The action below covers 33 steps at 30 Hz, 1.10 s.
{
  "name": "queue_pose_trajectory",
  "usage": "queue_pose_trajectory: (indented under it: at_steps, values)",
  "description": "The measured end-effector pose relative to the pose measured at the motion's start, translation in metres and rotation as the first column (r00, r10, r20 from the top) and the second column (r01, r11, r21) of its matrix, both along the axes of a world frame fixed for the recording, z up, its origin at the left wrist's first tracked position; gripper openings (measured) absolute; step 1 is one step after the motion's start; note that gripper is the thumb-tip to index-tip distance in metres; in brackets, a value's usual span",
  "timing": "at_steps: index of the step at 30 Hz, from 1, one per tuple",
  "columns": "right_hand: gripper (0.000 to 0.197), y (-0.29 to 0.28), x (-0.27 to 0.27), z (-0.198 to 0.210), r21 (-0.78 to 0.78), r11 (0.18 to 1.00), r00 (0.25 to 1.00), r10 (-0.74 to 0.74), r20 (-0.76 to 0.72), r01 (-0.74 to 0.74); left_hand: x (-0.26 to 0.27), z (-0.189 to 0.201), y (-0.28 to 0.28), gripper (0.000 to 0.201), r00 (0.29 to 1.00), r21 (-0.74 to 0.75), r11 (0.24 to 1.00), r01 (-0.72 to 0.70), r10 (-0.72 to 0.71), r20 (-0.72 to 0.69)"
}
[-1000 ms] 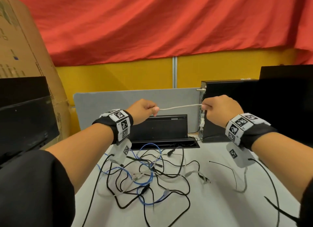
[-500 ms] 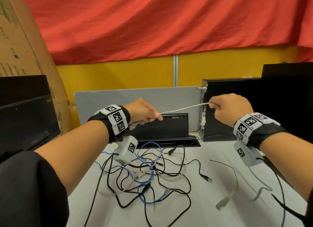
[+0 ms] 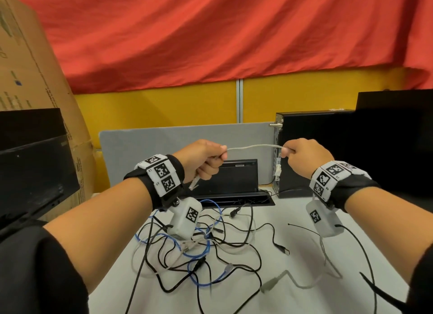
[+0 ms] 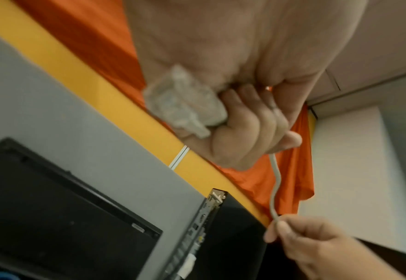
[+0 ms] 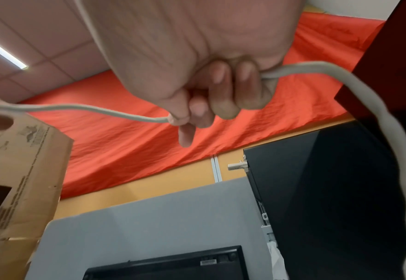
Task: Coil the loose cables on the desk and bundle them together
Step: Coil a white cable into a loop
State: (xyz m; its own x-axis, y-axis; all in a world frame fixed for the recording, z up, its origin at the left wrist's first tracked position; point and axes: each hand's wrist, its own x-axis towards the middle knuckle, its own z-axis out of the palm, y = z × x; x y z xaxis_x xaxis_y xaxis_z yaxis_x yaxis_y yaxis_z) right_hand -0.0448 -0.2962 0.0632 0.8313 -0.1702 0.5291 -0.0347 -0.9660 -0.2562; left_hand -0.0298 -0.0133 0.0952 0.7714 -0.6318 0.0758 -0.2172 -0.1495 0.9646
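A pale grey cable [image 3: 254,146] spans between my raised hands above the desk. My left hand [image 3: 214,157] grips one end in a fist, and the cable's clear plug [image 3: 194,184] sticks out below it; in the left wrist view that plug [image 4: 183,100] lies against the palm. My right hand [image 3: 287,151] pinches the cable with curled fingers [image 5: 211,98]. The rest of the cable [image 5: 364,98] trails down past my right wrist to its far plug [image 3: 269,286] on the desk. A tangle of black, blue and white cables [image 3: 199,250] lies on the desk under my left wrist.
A black computer tower [image 3: 316,149] stands at the back right, with a black unit [image 3: 234,175] before a grey divider [image 3: 164,145]. A dark monitor [image 3: 30,168] and a cardboard box [image 3: 28,67] are on the left. A black USB plug [image 3: 282,249] lies mid-desk.
My hands have come a little closer together, so the span of cable bows slightly. The trailing plug on the desk has slid to the left.
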Motion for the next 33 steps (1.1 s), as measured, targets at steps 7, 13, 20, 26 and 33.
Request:
queue_pose_trajectory:
  at_steps: [7,13,20,26,33]
  values:
    - [0.024,0.025,-0.008,-0.017,0.102,0.986,0.972,0.146,-0.182,-0.129,-0.015,0.003,-0.010,0.027,0.977,-0.408,0.908,0.091,-0.162,-0.142]
    - [0.034,0.056,-0.024,-0.022,-0.043,0.970,0.962,0.232,-0.141,-0.240,-0.015,0.004,-0.018,0.040,0.997,-0.563,0.826,-0.018,-0.028,-0.073]
    - [0.038,0.080,-0.038,-0.013,-0.131,0.886,0.895,0.434,-0.105,-0.445,-0.008,-0.005,-0.020,0.042,0.991,-0.576,0.808,-0.119,0.136,-0.014]
    - [0.035,0.090,-0.046,0.001,-0.076,0.857,0.856,0.497,-0.139,-0.510,-0.007,-0.013,-0.020,0.047,0.986,-0.462,0.878,-0.129,0.163,0.035]
    - [0.030,0.093,-0.050,0.016,0.140,0.795,0.798,0.601,-0.054,-0.590,-0.027,-0.017,-0.022,0.038,0.988,-0.172,0.985,-0.009,0.036,0.153]
